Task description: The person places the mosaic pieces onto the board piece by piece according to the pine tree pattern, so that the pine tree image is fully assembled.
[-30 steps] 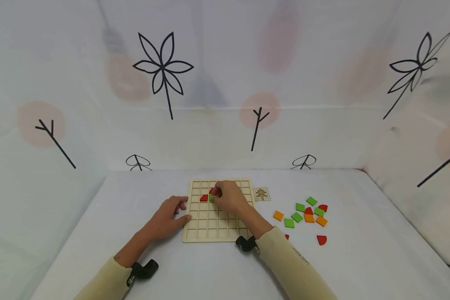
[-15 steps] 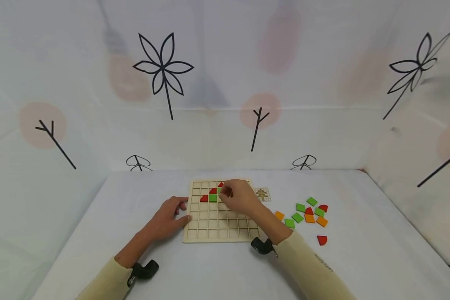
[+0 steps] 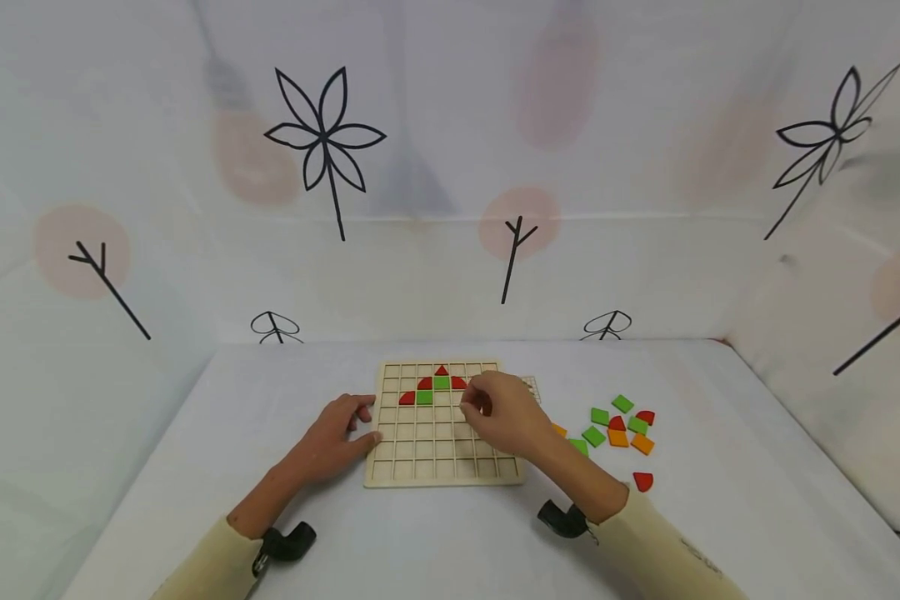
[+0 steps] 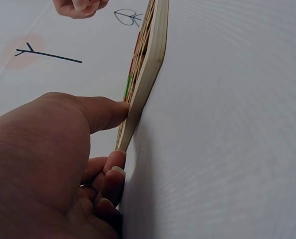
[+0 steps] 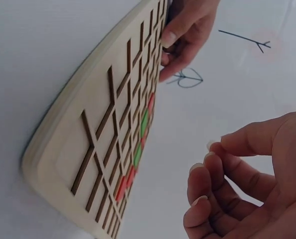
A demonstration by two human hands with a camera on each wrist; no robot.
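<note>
A wooden grid board (image 3: 405, 471) lies on the table, holding a red triangle (image 3: 442, 371), several red quarter-round pieces (image 3: 407, 399) and two green squares (image 3: 424, 397). My left hand (image 3: 337, 437) rests against the board's left edge, thumb and fingers touching its side. Over the board's right part is my right hand (image 3: 506, 414), raised, fingers curled and thumb tip meeting the index fingertip. Neither the head view nor the right wrist view (image 5: 247, 174) shows a piece between these fingertips. A red quarter-round piece (image 3: 458, 382) sits just left of them.
Right of the board lie loose green squares (image 3: 593, 436), orange squares (image 3: 642, 443) and red quarter-round pieces (image 3: 643, 482). A small pattern card (image 3: 533, 389) is partly hidden behind the right hand. The right forearm covers part of the loose pieces. A patterned cloth wall stands behind.
My right hand has moved rightward across the board, uncovering the red triangle, the green squares and the right-hand red piece. It now hides more of the card. My left hand stays put.
</note>
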